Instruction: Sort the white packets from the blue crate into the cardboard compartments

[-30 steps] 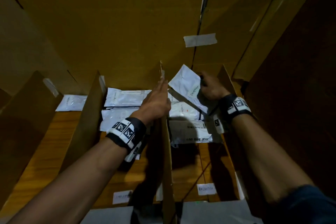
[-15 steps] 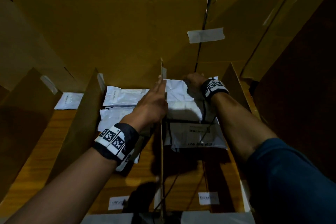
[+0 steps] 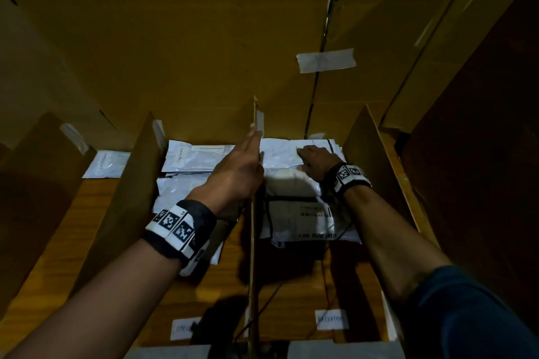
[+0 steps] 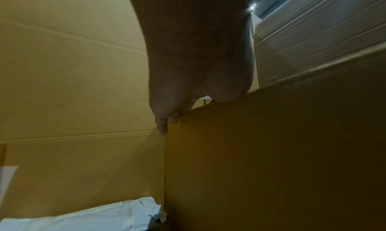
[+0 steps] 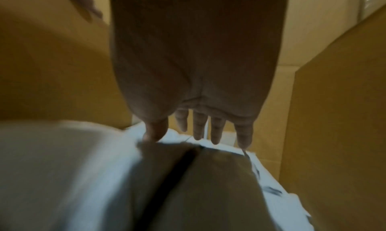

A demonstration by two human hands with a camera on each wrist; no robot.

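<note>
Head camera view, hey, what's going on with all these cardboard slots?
A person is sorting white packets into cardboard compartments. Their right hand, fingers straight, lies on the top packet at the back of the right-hand compartment. Their left hand rests flat against the cardboard divider beside it. More packets are stacked in the neighbouring compartment.

The dividers [image 3: 254, 213] and the back wall [image 3: 175, 52] behind them are made of matt brown corrugated cardboard. Between the dividers, a glossy varnished wood counter [image 3: 58, 242] is seen. The white packets [image 3: 198, 156] left of the middle divider are of smooth, slightly crinkled plastic film with a soft sheen. Matt white paper labels [image 3: 331, 319] are stuck to the counter. A strip of pale tape [image 3: 326, 60] is fixed on the back wall.
</note>
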